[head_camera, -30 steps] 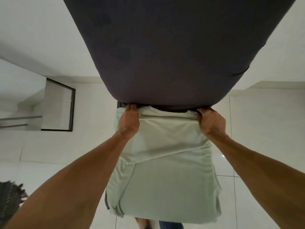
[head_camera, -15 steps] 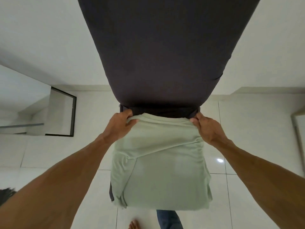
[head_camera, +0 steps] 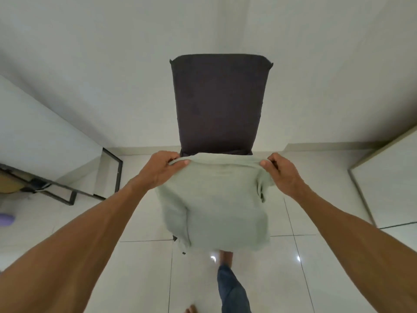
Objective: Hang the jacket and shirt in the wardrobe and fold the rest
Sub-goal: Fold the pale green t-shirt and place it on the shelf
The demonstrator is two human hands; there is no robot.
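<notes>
Two bare forearms are seen reaching forward from the lower corners. Between them, a leg in blue denim (head_camera: 232, 290) and a bare foot (head_camera: 225, 256) are shown on the glossy white tiled floor (head_camera: 135, 267). A pale green soft cloth garment (head_camera: 221, 206) is held in the air above the floor, hanging down towards the foot. Its top edge is pinched at the left corner by the left hand (head_camera: 158, 172), whose grip is closed on the fabric between thumb and curled fingers. The right corner is pinched the same way by the right hand (head_camera: 282, 175). Just beyond the hands, a dark charcoal rectangular cloth (head_camera: 218, 105) is seen rising upward from the green garment's top edge; how it is held cannot be told. A black metal frame (head_camera: 112, 175) and a small purple object (head_camera: 6, 219) are seen on the floor at left, and a plain white wall (head_camera: 90, 64) is seen behind
</notes>
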